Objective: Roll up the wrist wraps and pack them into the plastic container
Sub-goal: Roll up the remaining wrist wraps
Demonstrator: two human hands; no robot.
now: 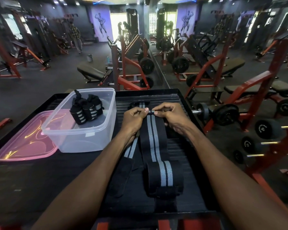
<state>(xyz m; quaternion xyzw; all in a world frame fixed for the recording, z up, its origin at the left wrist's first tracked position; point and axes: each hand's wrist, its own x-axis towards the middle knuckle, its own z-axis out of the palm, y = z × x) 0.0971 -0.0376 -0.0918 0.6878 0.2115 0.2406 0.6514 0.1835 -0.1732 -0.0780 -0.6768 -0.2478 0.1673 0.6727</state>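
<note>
A black wrist wrap with two grey stripes (154, 138) lies flat along the black ridged platform (186, 146), running away from me. My left hand (135, 116) and my right hand (170, 116) pinch its far end between thumbs and fingers, side by side. A second striped wrap (130, 149) lies under my left forearm, and a third wrap (165, 176) lies folded nearer to me. The clear plastic container (83, 136) stands to the left and holds several rolled wraps (86, 109).
The container's pink lid (23, 143) lies flat at the platform's left edge. Dumbbells on a red rack (264, 130) stand to the right. Benches and red weight machines (131, 63) fill the gym beyond the platform, and a person stands far off at the back left.
</note>
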